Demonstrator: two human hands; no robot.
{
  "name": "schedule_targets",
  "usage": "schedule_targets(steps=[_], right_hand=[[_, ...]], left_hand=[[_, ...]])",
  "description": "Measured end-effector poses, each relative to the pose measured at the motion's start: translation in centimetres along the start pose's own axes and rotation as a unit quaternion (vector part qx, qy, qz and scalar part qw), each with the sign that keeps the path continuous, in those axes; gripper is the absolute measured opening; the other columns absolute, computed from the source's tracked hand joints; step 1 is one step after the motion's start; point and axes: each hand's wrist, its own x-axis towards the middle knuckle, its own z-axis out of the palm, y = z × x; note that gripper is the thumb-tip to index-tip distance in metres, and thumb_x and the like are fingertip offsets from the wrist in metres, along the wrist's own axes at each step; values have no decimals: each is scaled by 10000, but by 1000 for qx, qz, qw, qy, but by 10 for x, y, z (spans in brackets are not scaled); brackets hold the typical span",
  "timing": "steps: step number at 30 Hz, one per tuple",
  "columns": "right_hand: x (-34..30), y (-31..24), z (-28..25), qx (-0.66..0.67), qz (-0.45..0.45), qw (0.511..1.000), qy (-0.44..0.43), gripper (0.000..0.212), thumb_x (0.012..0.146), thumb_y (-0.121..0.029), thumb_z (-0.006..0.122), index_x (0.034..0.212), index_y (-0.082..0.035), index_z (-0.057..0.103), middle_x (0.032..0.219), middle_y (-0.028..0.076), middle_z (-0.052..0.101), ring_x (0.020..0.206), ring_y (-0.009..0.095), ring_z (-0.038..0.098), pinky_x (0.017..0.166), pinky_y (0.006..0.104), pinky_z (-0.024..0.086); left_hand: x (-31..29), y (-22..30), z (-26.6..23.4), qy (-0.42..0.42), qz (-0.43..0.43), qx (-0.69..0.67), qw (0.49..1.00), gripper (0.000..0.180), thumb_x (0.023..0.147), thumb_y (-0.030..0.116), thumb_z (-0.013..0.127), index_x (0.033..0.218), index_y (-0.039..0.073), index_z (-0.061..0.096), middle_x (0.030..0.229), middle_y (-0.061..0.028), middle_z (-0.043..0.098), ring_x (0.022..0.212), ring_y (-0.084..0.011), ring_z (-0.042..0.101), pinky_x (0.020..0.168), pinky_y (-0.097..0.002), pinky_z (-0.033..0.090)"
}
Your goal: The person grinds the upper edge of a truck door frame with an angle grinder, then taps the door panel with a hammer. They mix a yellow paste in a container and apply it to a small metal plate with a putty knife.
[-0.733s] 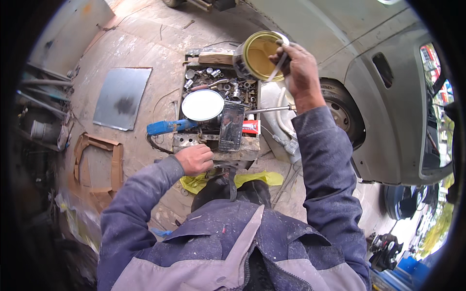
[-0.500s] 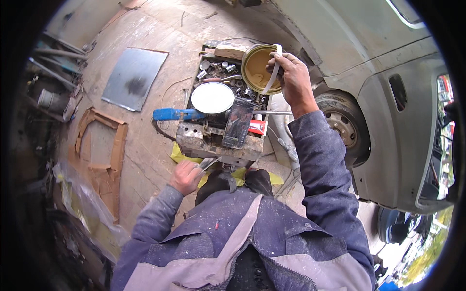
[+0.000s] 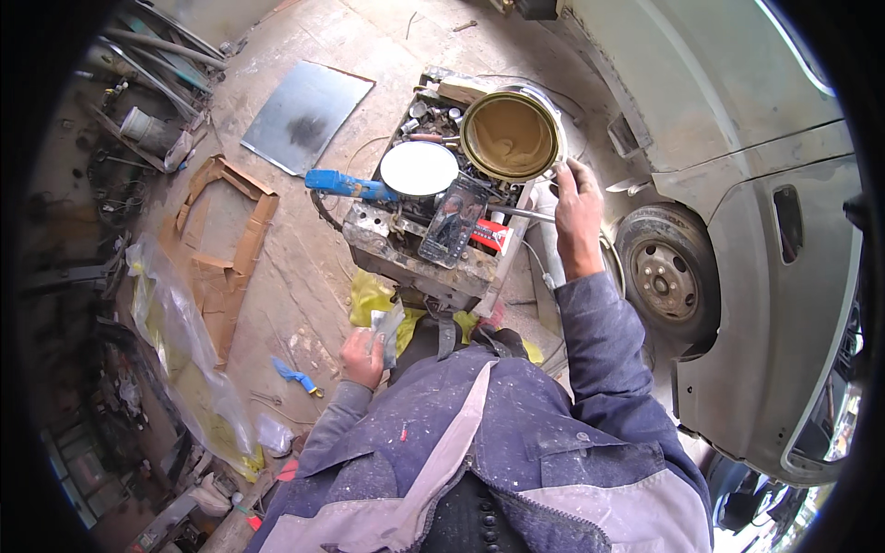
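A round can (image 3: pixel 499 166) of tan putty sits at the far right of a tool-filled metal box (image 3: pixel 419 261), its mouth facing me. My right hand (image 3: pixel 579 210) is closed at the can's near right edge, where its pale strap handle (image 3: pixel 564 138) lies along the rim. Low by my knees, my left hand (image 3: pixel 362 358) is closed around a flat grey putty knife (image 3: pixel 388 332), its blade pointing up and away. Nearest the can on the box lie a white round lid (image 3: pixel 418 169) and a dark phone (image 3: pixel 454 221) leaning at a tilt.
A blue-handled tool (image 3: pixel 350 185) and a red-and-white tube (image 3: pixel 490 235) lie on the box. To the right stands a grey van body (image 3: pixel 737 157) with its wheel (image 3: pixel 659 267). Left on the floor are a metal sheet (image 3: pixel 307 115), cardboard (image 3: pixel 241 264) and plastic sheeting (image 3: pixel 184 332).
My right hand has come down from the raised strap to the can's right edge, and the strap now lies against the rim. The putty knife has swung more upright in my left hand.
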Motion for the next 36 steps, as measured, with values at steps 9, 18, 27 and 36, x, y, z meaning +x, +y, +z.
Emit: schedule_targets(steps=[9,18,27,36], right_hand=[[-115,59,-43,-53,160,972,-165,235,1088,-200,693,1175,11,751,934,69,778,841,124,729,798,310,590],[-135,31,-7,-283,-129,932,-187,543,989,-194,764,1500,-57,642,1461,223,610,1336,420,594,1139,479,486],[-71,24,43,-374,-256,858,-242,675,949,-379,805,1582,-236,618,1724,217,373,1578,469,340,1280,561,343],[-91,31,45,-282,-229,925,-115,513,998,-203,771,1471,-45,650,1466,200,617,1364,422,564,1157,505,488]], left_hand=[[5,-18,-2,23,-30,30,999,168,987,126,759,1035,-33,730,1013,-268,725,920,-487,702,833,-525,570],[-6,-56,3,-57,-117,19,991,198,977,155,758,1043,-31,759,1039,-279,741,950,-481,716,865,-514,573],[85,20,-20,-243,23,-127,961,225,954,172,783,1025,-41,760,1013,-265,742,943,-463,721,855,-500,573],[145,66,-15,-329,93,-198,919,197,967,156,766,1006,-35,735,947,-210,691,851,-379,687,764,-427,544]])
